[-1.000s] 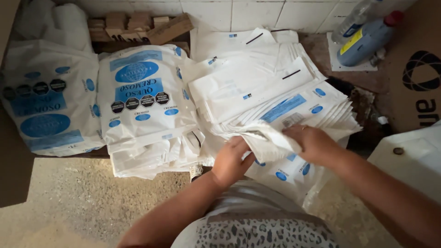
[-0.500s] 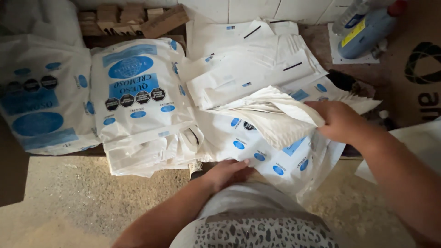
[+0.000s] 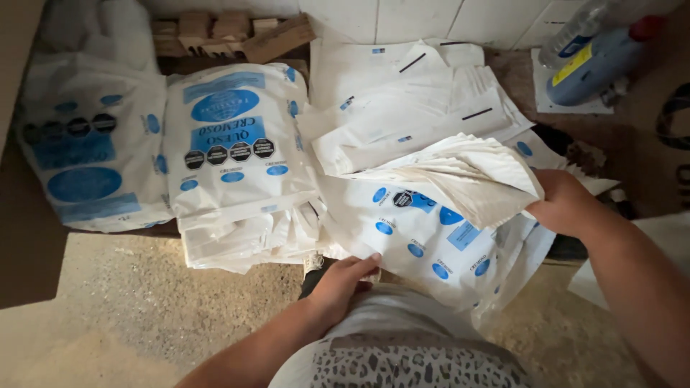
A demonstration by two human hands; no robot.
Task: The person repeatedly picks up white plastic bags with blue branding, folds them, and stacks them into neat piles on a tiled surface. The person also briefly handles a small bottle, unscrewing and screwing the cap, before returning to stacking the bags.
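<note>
The right hand [image 3: 568, 205] grips a bent-up bundle of white bags [image 3: 467, 176]. The left hand [image 3: 341, 282] lies open against the pile's front edge. A blue bottle [image 3: 600, 61] lies behind.

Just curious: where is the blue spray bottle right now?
The blue spray bottle lies at the top right of the head view, by the tiled wall, beyond the right hand.

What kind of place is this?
Likely a small food-packing or storage room: stacks of printed white plastic bags, a tiled wall, and a speckled floor. The right hand lifts a sheaf of bags.
</note>
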